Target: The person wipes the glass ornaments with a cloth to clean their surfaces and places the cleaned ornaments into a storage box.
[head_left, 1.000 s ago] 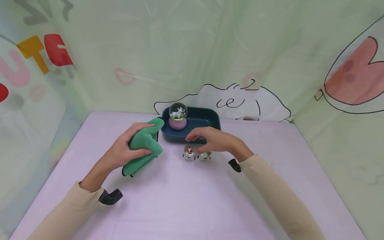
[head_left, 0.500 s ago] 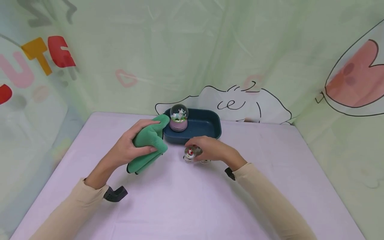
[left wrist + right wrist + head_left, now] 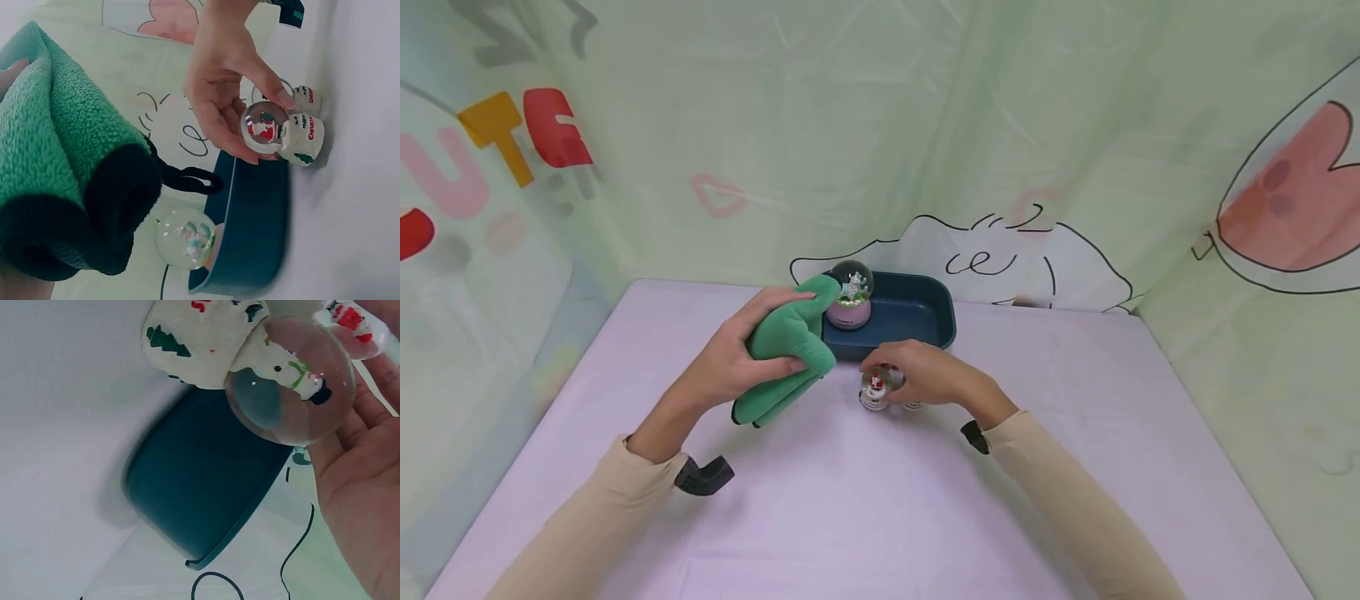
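Observation:
My left hand (image 3: 718,362) grips a folded green towel (image 3: 792,342) with dark edging, held up left of the tray; the dark hanging loop shows in the left wrist view. With thumb and fingers my right hand (image 3: 928,373) holds the small snow globe with a Santa (image 3: 265,129) by its clear ball. Its white base (image 3: 303,139) has a green tree and red lettering. Right beside it stands a second small snow globe with a snowman (image 3: 294,378), mostly covered by the right hand in the head view.
Behind the small globes sits a dark blue tray (image 3: 953,323). In its left end stands a larger snow globe on a pink base (image 3: 850,313), partly overlapped by the towel. A lilac cloth covers the table (image 3: 865,500); printed curtains (image 3: 850,125) hang behind and at both sides.
My right hand has come down onto the Santa snow globe and now holds it. The left hand has moved right with the towel, closer to the tray's left end.

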